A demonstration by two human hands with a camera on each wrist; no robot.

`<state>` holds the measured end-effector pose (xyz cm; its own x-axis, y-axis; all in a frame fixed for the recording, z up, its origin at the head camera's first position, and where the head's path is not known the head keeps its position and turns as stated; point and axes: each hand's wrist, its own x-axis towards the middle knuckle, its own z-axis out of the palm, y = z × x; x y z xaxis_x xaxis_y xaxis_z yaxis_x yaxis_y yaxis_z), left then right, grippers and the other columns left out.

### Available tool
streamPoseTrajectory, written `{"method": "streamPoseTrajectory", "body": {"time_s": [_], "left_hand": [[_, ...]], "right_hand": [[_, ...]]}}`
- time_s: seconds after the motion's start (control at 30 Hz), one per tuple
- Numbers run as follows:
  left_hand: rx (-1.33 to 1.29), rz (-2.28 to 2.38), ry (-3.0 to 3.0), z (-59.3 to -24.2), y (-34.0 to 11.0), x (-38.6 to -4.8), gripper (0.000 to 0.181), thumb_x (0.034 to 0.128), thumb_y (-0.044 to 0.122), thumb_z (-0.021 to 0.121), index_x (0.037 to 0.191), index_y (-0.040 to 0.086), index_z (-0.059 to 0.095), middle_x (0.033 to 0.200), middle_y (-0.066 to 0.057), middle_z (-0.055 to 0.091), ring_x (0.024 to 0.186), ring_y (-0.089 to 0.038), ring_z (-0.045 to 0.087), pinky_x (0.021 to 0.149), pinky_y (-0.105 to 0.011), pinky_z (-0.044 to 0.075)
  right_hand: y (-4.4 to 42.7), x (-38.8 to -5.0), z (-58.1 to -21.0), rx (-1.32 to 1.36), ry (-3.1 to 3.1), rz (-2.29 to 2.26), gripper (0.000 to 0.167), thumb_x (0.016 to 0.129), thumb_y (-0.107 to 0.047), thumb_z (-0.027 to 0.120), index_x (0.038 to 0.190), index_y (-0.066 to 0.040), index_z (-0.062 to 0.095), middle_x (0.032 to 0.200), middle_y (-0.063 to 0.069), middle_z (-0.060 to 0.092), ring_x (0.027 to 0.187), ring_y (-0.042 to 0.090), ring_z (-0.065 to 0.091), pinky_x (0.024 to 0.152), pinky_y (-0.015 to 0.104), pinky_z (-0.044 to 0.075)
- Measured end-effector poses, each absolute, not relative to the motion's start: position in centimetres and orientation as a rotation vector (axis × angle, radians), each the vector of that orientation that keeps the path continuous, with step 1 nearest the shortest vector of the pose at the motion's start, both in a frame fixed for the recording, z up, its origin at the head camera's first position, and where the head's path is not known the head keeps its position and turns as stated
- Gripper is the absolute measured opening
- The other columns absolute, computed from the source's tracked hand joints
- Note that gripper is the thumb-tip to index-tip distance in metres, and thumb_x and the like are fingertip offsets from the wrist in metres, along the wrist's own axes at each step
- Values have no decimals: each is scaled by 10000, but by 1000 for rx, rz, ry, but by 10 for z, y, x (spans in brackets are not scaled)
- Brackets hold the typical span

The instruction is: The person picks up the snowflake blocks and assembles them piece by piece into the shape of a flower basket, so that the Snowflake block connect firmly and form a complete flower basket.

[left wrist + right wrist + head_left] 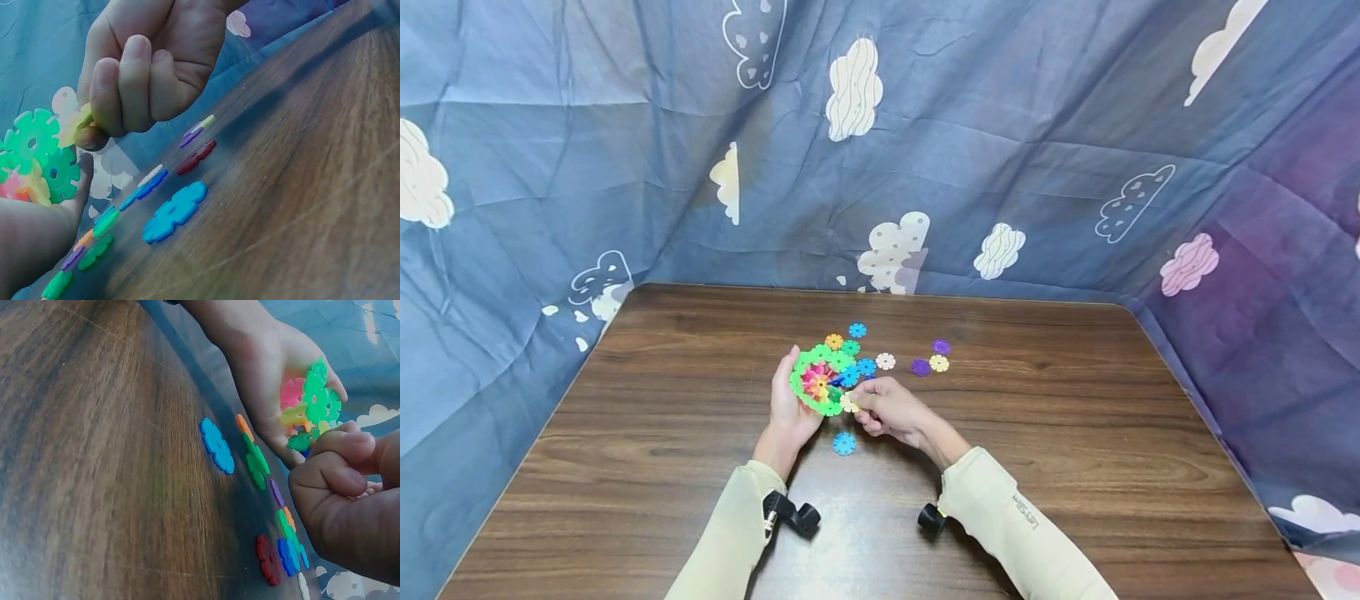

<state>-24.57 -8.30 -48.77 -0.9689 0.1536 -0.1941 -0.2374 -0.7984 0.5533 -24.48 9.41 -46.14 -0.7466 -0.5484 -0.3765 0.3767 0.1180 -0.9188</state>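
Note:
My left hand (788, 408) holds a round flower built of notched plastic snowflake discs (822, 382). Its outer ring is green and its middle pink, red and yellow. In the right wrist view the flower lies against the palm, and part of the hand is hidden behind it. My right hand (891, 411) pinches a pale yellow snowflake disc (849, 403) between thumb and forefinger, at the flower's lower right edge. The left wrist view shows this yellow disc (76, 127) close to a green disc (31, 144); whether they touch I cannot tell.
On the brown wooden table (1060, 433) a blue disc (844, 443) lies nearest me. Several loose discs, among them an orange one (834, 342) and a white one (885, 362), lie beyond my hands. Purple (921, 367) and yellow (939, 363) discs are farther right. A blue cloth (970, 167) hangs behind.

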Motion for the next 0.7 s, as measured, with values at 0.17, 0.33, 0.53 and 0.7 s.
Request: {"method": "streamPoseTrajectory", "body": {"time_s": [0.17, 0.33, 0.53, 0.7], "left_hand": [[-201, 2778, 908, -488, -83, -246, 519, 1050, 445, 345, 1362, 34, 398, 1164, -9, 652, 1152, -148, 607, 1023, -286, 503], [-178, 2770, 937, -488, -83, -246, 444, 1059, 430, 340, 1281, 62, 452, 1159, 1, 653, 1150, -138, 608, 1014, -282, 510], [-161, 2775, 951, -487, -82, -245, 379, 1067, 412, 312, 1147, 101, 514, 1105, 9, 663, 1092, -122, 624, 980, -278, 526], [-124, 2767, 935, -486, -79, -246, 389, 1067, 409, 290, 1118, 112, 536, 1066, 10, 651, 1016, -106, 632, 939, -260, 536]], "right_hand": [[94, -244, -460, -159, 1705, -1729, 160, 1028, -48, 437, 976, 29, 568, 591, -18, 430, 472, 42, 327, 465, 175, 267], [95, -245, -459, -163, 1690, -1728, 174, 1025, -36, 443, 978, 32, 596, 577, -23, 409, 453, 47, 293, 458, 186, 243], [94, -246, -460, -139, 1722, -1732, 194, 1010, -31, 475, 863, -19, 599, 563, -24, 440, 445, 37, 320, 445, 172, 263], [93, -245, -462, -108, 1735, -1763, 270, 1011, -57, 508, 745, -63, 551, 549, -29, 455, 433, 29, 344, 427, 164, 274]]}}
